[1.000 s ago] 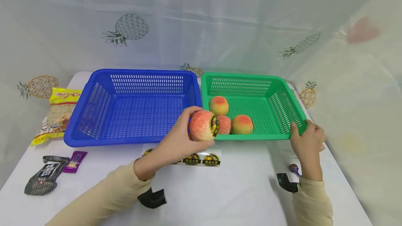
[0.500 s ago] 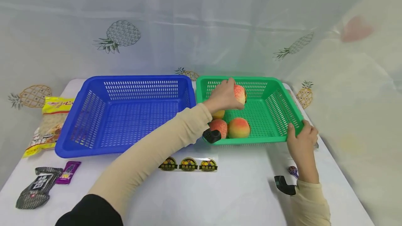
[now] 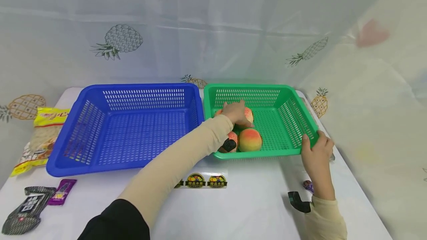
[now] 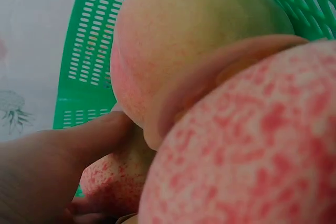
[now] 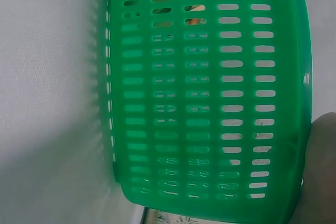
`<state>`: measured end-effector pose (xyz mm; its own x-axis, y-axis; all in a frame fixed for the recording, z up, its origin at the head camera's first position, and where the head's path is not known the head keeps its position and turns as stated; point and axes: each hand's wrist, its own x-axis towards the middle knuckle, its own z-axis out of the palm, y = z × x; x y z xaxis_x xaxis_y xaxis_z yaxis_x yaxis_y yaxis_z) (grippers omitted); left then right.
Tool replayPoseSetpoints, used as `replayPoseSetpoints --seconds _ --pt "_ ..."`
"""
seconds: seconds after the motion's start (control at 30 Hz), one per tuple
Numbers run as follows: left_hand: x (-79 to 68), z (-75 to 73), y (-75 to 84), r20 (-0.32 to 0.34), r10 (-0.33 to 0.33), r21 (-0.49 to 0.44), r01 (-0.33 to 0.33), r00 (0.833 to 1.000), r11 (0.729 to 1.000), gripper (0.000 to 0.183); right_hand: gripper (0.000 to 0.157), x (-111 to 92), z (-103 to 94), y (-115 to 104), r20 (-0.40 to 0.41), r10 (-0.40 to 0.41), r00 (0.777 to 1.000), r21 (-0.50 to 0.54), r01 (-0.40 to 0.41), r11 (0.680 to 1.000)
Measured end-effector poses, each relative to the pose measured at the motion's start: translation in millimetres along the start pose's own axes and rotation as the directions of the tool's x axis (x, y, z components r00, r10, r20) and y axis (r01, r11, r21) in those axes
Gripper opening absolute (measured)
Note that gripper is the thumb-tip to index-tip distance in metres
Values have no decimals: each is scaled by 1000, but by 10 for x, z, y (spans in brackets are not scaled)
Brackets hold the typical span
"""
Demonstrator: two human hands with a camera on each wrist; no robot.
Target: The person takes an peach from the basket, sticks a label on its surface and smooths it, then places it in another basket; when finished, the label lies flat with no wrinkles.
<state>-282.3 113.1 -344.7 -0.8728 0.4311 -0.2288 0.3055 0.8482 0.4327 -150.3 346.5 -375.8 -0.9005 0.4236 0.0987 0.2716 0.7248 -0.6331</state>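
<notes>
My left hand (image 3: 237, 113) is inside the green basket (image 3: 257, 153), holding a speckled peach (image 3: 248, 115) low among the others. The left wrist view shows the thumb (image 4: 97, 135) against that peach, partly hidden. A yellow-red peach (image 3: 250, 140) lies at the basket's front. Beside it, a pink peach (image 3: 233, 136) is partly covered by the black wrist mount. Another peach (image 3: 218, 112) peeks out behind my left hand. At the basket's front right corner my right hand (image 3: 317, 158) grips the rim, thumb on the inner side.
A blue basket (image 3: 125, 166) stands left of the green one. A strip of round fruit stickers (image 3: 207, 180) lies in front. At left are a yellow snack bag (image 3: 43, 140), a purple packet (image 3: 62, 192) and a grey packet (image 3: 26, 210). A lollipop (image 3: 308, 185) lies by the right wrist.
My left hand has carried the speckled peach from in front of the baskets into the green basket, then lowered it toward the other peaches. The right hand keeps its grip on the rim.
</notes>
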Motion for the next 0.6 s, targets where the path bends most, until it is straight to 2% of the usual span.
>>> replayPoseSetpoints --seconds 0.1,0.2,0.33,0.5,0.6 --pt "-6 18 -23 35 -14 38 13 999 999 98 64 2 14 -10 2 -1 1000 8 1 1000" --pt "-8 24 -46 41 -12 96 8 999 995 98 64 17 33 -25 -6 -1 1000 16 1 1000" --pt "-31 -13 -94 46 -8 121 2 999 993 93 64 52 50 -46 -9 -9 1000 19 9 1000" --pt "-141 -229 -220 27 2 65 -3 1000 998 81 64 132 44 -99 -2 -45 999 -60 45 997" --pt "-291 -419 -341 -16 19 -7 -19 1000 1000 77 68 143 24 -171 -3 -70 998 -142 68 987"
